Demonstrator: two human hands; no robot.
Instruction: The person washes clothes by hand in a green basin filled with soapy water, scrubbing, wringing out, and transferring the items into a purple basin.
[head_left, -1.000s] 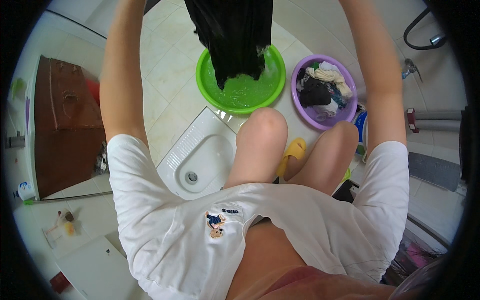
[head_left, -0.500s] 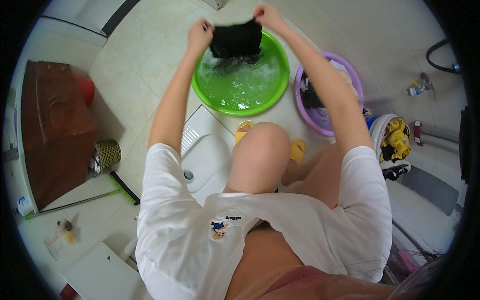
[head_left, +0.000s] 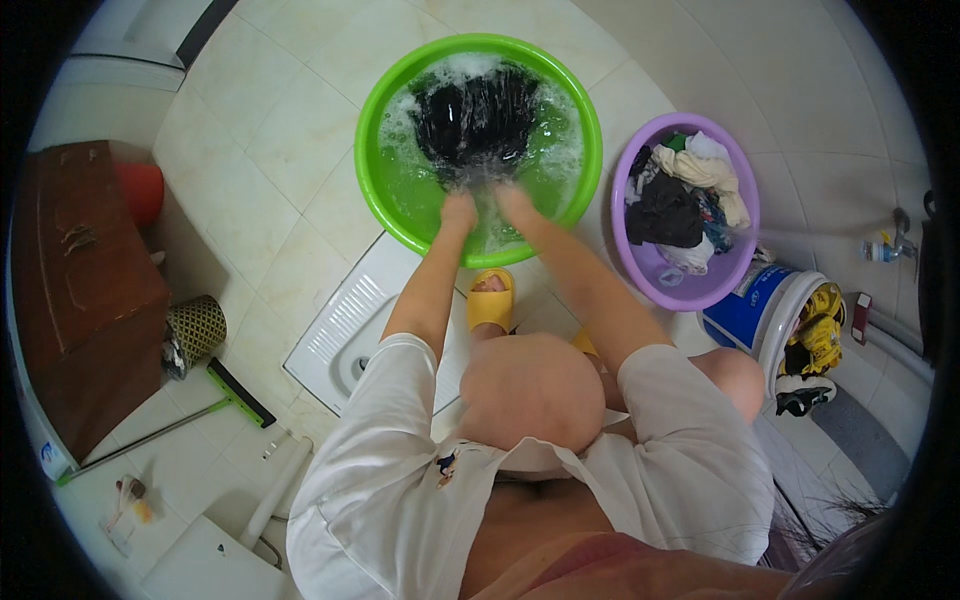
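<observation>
L hand [head_left: 459,211] & R hand [head_left: 514,203] at black cloth [head_left: 475,120] in green basin [head_left: 592,150], by near edge; fingers blurred, can't tell if clamped

A squat toilet [head_left: 345,325] marks this bathroom.

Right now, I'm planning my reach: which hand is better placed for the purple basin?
Probably the right hand: it is nearer the purple basin. The left hand is farther off, with the right arm between. Both are in the green basin, by the black cloth.
</observation>
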